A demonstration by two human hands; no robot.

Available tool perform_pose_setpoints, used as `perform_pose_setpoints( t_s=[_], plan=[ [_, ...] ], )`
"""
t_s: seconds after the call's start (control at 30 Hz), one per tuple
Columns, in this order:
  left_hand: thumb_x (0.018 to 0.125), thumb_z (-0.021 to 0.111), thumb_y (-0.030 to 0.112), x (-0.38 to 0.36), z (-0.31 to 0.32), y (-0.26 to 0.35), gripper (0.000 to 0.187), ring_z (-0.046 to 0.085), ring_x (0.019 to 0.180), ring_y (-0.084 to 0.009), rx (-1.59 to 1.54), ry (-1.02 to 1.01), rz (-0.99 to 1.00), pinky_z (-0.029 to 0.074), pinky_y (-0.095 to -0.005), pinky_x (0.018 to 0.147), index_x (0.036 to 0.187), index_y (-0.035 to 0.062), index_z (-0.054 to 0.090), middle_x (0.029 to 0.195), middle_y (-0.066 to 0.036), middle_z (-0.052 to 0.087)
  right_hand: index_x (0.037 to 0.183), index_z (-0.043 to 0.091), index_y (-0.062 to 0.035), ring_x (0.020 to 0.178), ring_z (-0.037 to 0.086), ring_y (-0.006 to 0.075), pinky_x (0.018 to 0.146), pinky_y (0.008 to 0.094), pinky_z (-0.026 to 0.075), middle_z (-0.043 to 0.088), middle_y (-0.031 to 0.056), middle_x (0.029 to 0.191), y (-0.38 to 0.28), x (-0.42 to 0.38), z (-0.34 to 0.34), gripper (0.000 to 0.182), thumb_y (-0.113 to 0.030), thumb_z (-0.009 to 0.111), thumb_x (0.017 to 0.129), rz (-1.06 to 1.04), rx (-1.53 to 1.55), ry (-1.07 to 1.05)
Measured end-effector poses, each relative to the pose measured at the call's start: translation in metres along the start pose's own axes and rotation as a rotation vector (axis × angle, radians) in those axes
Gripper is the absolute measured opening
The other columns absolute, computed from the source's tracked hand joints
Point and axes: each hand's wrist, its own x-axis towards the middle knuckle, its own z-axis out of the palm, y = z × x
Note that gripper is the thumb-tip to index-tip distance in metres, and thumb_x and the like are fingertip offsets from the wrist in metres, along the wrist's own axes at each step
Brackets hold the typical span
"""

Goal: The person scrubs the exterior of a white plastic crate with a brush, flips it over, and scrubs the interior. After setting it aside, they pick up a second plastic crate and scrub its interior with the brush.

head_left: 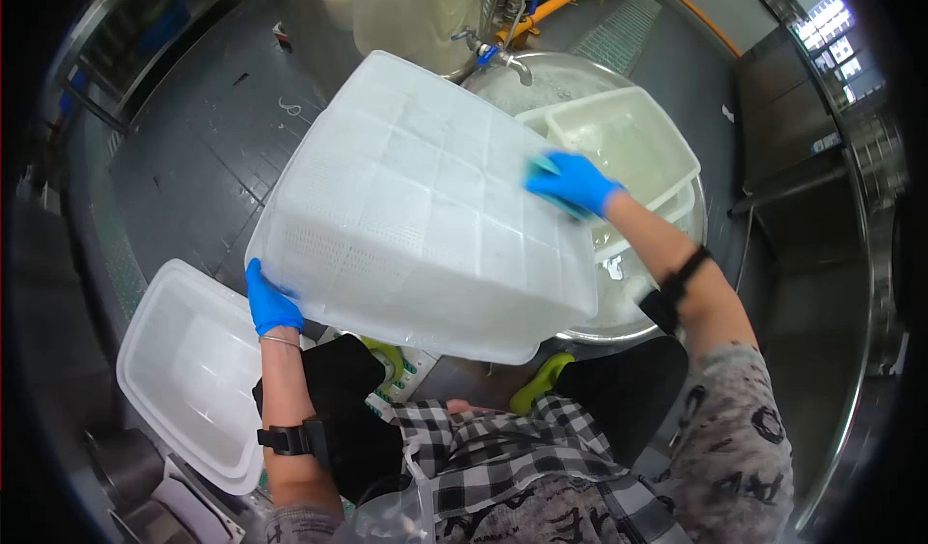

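Observation:
A large white plastic basket [416, 196], with a perforated, ribbed underside, is tilted bottom-up in front of me. My left hand [272, 300], in a blue glove, grips its rim at the lower left corner. In a matching glove, my right hand [577, 184] is closed on a green scouring pad [553, 192], against the right side of the basket's underside. The pad is slightly blurred. Beyond the right hand, white tubs [667, 162] with water in them sit in a round metal basin [580, 333].
Another white tub [193, 370] stands at the lower left. A tap [503, 58] with blue handles reaches over the basin's far side. Orange-yellow pipes [556, 7] run behind it. Metal cabinets [788, 109] line the right, and tiled dark floor [193, 157] lies to the left.

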Motion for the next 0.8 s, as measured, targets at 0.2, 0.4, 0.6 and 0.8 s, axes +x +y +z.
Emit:
perform_pose_setpoints(
  t_s=[0.2,0.4,0.6,0.8],
  plan=[
    [0.080,0.044,0.035,-0.005,0.011,0.001,0.049,0.045,0.103,-0.0256,0.095,0.049,0.049,0.032,-0.0360,0.089,0.115,0.0008,0.044,0.114,-0.011,0.047,0.099,0.054,-0.0035,0.094,0.051,0.0325,0.082,0.0370,0.039,0.054,0.0189,0.099,-0.049,0.062,-0.002,0.060,-0.055,0.052,0.069,-0.294,-0.252,0.099],
    [0.079,0.044,0.035,-0.001,0.000,0.001,0.048,0.046,0.102,-0.0255,0.049,0.043,0.026,0.033,-0.0358,0.089,0.113,0.0009,0.045,0.114,-0.011,0.048,0.097,0.055,-0.0062,0.093,0.051,0.0325,0.081,0.0375,0.040,0.054,0.0187,0.100,-0.142,0.094,0.008,0.056,-0.054,0.053,0.067,-0.385,-0.159,0.176],
    [0.079,0.044,0.035,0.003,0.004,0.000,0.047,0.046,0.101,-0.0254,0.038,0.026,0.037,0.034,-0.0357,0.088,0.112,0.0011,0.046,0.111,-0.011,0.049,0.098,0.057,-0.0097,0.090,0.055,0.0277,0.081,0.0345,0.041,0.057,0.0151,0.097,0.065,-0.028,0.003,0.048,-0.046,0.059,0.067,0.071,-0.058,0.000],
    [0.079,0.046,0.036,-0.001,0.010,0.000,0.047,0.048,0.098,-0.0255,0.111,0.005,0.059,0.036,-0.0351,0.086,0.111,0.0007,0.047,0.109,-0.011,0.051,0.091,0.057,-0.0050,0.089,0.053,0.0312,0.078,0.0366,0.041,0.056,0.0173,0.094,-0.043,0.078,-0.009,0.053,-0.054,0.052,0.069,-0.305,-0.144,0.111]
  ],
)
